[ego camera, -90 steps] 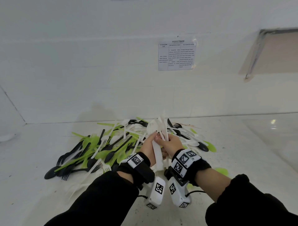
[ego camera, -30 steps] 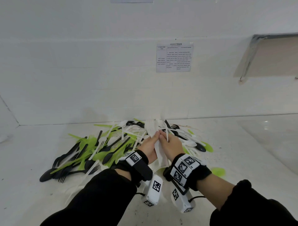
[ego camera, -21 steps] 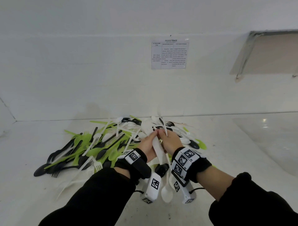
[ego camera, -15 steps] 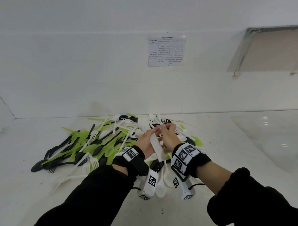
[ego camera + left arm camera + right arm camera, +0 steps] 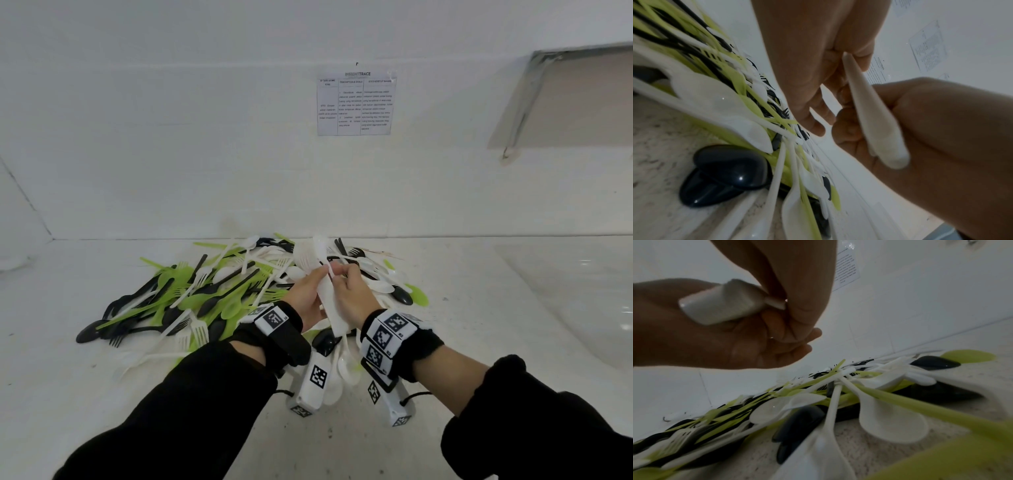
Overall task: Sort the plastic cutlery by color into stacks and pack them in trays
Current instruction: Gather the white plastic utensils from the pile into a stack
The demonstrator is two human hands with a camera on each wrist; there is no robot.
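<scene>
White speckled counter [image 5: 85, 394] carries a mixed heap of green, black and white plastic cutlery [image 5: 219, 291]. Above its near edge, left hand [image 5: 306, 298] and right hand [image 5: 351, 294] both grip the white cutlery stack [image 5: 330, 308], its long axis pointing away from the person.

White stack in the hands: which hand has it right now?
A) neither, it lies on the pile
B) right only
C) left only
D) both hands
D: the left hand cups the white stack from one side, and the right hand pinches its upper part from the other, above the pile.
</scene>
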